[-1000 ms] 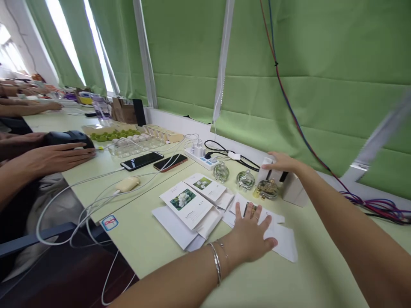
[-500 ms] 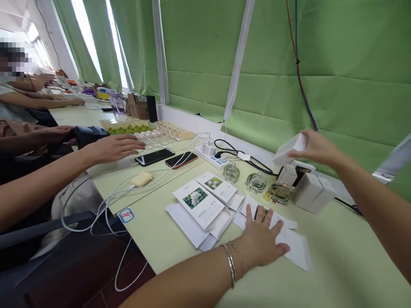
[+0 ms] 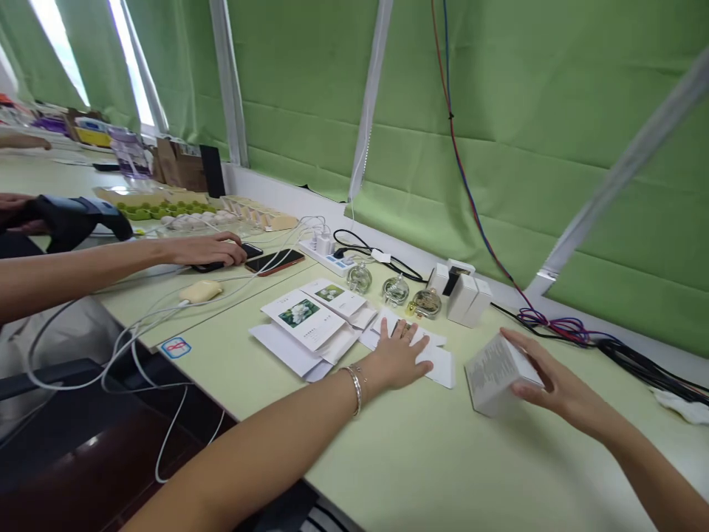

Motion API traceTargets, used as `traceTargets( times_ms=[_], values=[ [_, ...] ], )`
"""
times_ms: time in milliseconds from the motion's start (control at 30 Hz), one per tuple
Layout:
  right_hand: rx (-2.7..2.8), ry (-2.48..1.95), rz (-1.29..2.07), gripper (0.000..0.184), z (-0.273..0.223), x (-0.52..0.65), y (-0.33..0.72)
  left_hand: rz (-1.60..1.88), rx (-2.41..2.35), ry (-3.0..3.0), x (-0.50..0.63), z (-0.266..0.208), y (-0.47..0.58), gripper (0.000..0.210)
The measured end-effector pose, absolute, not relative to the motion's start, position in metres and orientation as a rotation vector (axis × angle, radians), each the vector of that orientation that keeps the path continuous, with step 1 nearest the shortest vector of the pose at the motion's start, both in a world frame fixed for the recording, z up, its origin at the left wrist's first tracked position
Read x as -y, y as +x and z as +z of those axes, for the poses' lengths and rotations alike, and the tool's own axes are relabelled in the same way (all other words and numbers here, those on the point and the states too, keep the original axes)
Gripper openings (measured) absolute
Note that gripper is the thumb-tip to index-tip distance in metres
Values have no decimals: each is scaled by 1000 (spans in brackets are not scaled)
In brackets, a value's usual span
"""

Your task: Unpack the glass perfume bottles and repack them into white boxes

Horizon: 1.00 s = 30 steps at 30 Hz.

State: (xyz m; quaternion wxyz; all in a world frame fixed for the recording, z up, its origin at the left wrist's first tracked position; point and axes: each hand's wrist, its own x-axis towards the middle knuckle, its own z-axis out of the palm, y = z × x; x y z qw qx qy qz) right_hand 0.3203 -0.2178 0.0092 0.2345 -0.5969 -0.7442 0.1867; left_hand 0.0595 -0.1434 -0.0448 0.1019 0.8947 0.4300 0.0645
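Observation:
My left hand (image 3: 399, 357) lies flat with fingers spread on white printed packaging (image 3: 440, 367), covering part of its picture. To the right, my right hand (image 3: 548, 377) grips a white box (image 3: 492, 375) between thumb and fingers. The box is tilted, with small grey print on the side towards me. Left of my left hand, white flower-printed packages (image 3: 310, 325) lie overlapping on the table. Behind my hand stand three round glass bottles (image 3: 395, 290); the rightmost has a gold-coloured cap. A group of white boxes (image 3: 468, 301) stands right of the bottles.
A white power strip (image 3: 332, 258) and black cables run along the wall. At left, another person's hand (image 3: 207, 250) rests on a phone, beside a second phone (image 3: 275, 262). A yellow charger case (image 3: 201, 291) trails white cables. Coiled cables (image 3: 636, 362) lie far right.
My right hand has brought the white box from beside the boxes at the back towards me and lower. My left hand stays on the packaging. The other person's hand has come down onto a phone.

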Motion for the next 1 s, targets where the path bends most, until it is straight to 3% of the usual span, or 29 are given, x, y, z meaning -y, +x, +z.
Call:
traceTargets(
  times_ms=[233, 333, 467, 733, 1000],
  values=[
    [1439, -1635, 188, 55, -30, 233, 290, 216, -1261, 2710, 140, -44, 58, 62],
    [1432, -1475, 249, 42, -37, 237, 287, 233, -1244, 2738, 141, -39, 57, 59],
    [1354, -1202, 434, 40, -46, 241, 294, 351, -1198, 2789, 148, -28, 60, 54],
    [1242, -1038, 484, 31, -50, 247, 281, 991, -506, 2590, 174, -12, 72, 33],
    [1442, -963, 332, 27, -53, 264, 265, 1044, -221, 2566, 188, -20, 77, 42]
  ],
)
